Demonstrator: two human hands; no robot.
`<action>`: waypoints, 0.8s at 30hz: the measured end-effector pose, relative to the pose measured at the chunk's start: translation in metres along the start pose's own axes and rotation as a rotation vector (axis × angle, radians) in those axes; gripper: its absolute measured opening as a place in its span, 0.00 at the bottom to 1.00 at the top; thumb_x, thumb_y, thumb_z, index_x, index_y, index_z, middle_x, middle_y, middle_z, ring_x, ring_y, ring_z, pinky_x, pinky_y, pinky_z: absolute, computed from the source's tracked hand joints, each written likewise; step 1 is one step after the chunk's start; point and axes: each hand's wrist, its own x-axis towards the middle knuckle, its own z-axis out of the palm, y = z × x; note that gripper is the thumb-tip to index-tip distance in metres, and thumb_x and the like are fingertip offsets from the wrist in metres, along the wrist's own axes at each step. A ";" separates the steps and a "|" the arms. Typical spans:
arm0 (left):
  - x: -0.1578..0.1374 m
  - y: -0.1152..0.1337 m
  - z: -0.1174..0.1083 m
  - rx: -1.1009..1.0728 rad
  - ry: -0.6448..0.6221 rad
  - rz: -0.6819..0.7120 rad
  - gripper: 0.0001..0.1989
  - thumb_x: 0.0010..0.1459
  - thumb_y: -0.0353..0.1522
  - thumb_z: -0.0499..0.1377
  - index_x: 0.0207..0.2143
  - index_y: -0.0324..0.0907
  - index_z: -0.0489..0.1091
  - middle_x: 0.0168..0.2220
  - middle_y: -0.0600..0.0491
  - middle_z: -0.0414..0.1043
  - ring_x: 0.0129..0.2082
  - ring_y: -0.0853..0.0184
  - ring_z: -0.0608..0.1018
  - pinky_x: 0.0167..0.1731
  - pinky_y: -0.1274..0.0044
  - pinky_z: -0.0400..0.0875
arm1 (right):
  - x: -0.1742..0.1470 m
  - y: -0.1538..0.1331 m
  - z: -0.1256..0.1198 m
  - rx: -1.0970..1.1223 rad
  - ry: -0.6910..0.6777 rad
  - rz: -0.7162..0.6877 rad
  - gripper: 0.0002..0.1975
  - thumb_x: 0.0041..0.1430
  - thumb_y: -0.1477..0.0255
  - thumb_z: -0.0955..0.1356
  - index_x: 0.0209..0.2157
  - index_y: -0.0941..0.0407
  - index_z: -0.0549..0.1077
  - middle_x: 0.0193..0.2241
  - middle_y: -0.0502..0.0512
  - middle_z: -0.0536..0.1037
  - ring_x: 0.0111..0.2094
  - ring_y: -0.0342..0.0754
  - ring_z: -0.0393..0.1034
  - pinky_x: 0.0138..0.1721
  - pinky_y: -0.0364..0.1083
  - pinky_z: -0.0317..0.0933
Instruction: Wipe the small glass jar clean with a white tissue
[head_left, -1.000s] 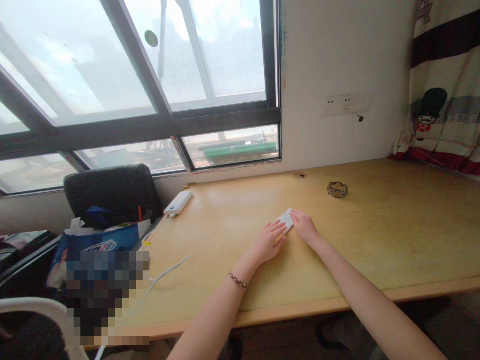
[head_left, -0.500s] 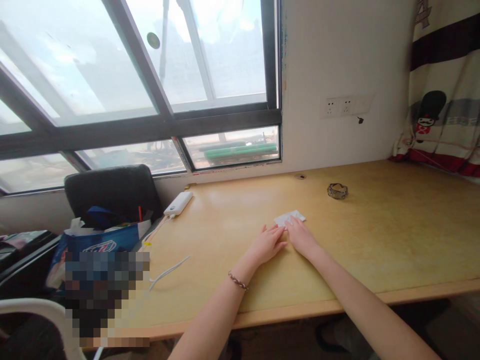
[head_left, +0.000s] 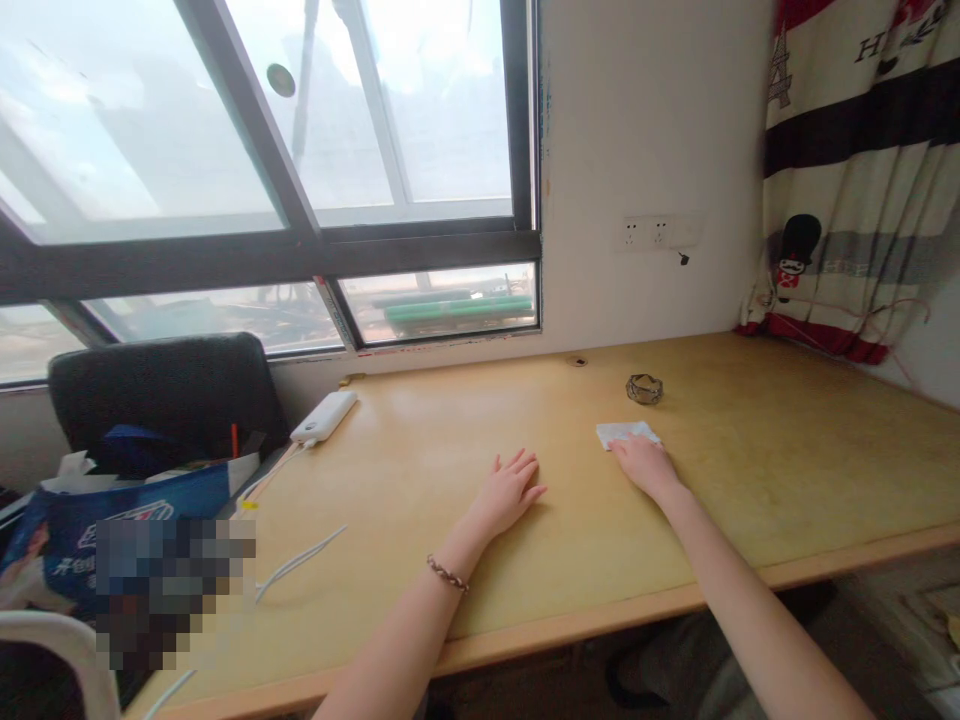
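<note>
My left hand (head_left: 510, 490) lies flat on the yellow table (head_left: 450, 400) with its fingers spread and nothing in them. A braided bracelet (head_left: 448, 573) circles that wrist. Further right, my right hand (head_left: 643, 465) presses a folded white tissue (head_left: 613, 434) against the tabletop, fingers over its near side. Part of the tissue is hidden under the fingers. Just beyond it stands a dark, openwork ring-shaped object (head_left: 644, 389), apart from the hand.
A white power bank (head_left: 324, 418) with a white cable (head_left: 304, 558) lies at the table's left edge. A blue bag (head_left: 142, 510) rests against a black chair (head_left: 165, 400). Behind the table are a window, a wall socket (head_left: 645, 233) and a patterned curtain (head_left: 847, 180).
My right hand has slid to the right with the tissue, away from my left hand. The left hand has come off the tissue and lies on the bare table. The view has turned rightward.
</note>
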 end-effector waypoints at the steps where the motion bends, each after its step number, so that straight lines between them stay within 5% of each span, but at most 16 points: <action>1: 0.000 0.001 0.000 -0.005 -0.003 0.005 0.20 0.57 0.43 0.43 0.50 0.46 0.56 0.55 0.51 0.54 0.58 0.63 0.49 0.54 0.60 0.43 | 0.001 0.016 -0.001 -0.003 0.009 0.025 0.19 0.59 0.65 0.54 0.36 0.53 0.73 0.38 0.59 0.72 0.42 0.52 0.63 0.42 0.50 0.53; 5: 0.000 0.002 0.000 -0.026 -0.007 0.016 0.20 0.57 0.43 0.43 0.49 0.46 0.57 0.55 0.50 0.53 0.58 0.63 0.50 0.54 0.61 0.44 | 0.001 0.065 0.004 0.062 0.108 0.067 0.18 0.59 0.67 0.54 0.37 0.57 0.72 0.38 0.59 0.72 0.42 0.49 0.64 0.42 0.44 0.53; 9: 0.001 0.002 0.002 -0.030 0.001 0.015 0.20 0.57 0.43 0.43 0.49 0.47 0.57 0.55 0.50 0.54 0.58 0.63 0.50 0.53 0.60 0.45 | -0.003 0.083 0.008 0.132 0.139 0.147 0.20 0.59 0.65 0.54 0.36 0.59 0.72 0.35 0.60 0.74 0.39 0.49 0.66 0.38 0.42 0.55; 16: 0.000 0.003 0.000 -0.027 -0.006 0.010 0.19 0.57 0.42 0.44 0.48 0.45 0.58 0.55 0.50 0.54 0.57 0.62 0.50 0.53 0.61 0.45 | -0.008 0.082 0.005 0.210 0.164 0.199 0.20 0.58 0.64 0.54 0.35 0.58 0.73 0.34 0.59 0.75 0.36 0.50 0.67 0.34 0.43 0.57; 21: -0.002 0.006 -0.003 -0.037 0.006 0.019 0.16 0.57 0.41 0.45 0.45 0.45 0.60 0.54 0.50 0.54 0.57 0.62 0.52 0.53 0.61 0.45 | -0.009 0.074 0.001 0.329 0.396 0.156 0.20 0.57 0.65 0.55 0.37 0.59 0.72 0.39 0.61 0.73 0.41 0.50 0.66 0.41 0.44 0.57; 24: -0.002 0.007 -0.004 -0.040 0.000 0.014 0.16 0.57 0.41 0.45 0.45 0.45 0.59 0.54 0.50 0.55 0.57 0.62 0.52 0.53 0.61 0.45 | -0.025 0.055 -0.010 0.399 0.511 0.151 0.22 0.56 0.62 0.54 0.32 0.59 0.73 0.34 0.61 0.75 0.36 0.51 0.69 0.39 0.46 0.59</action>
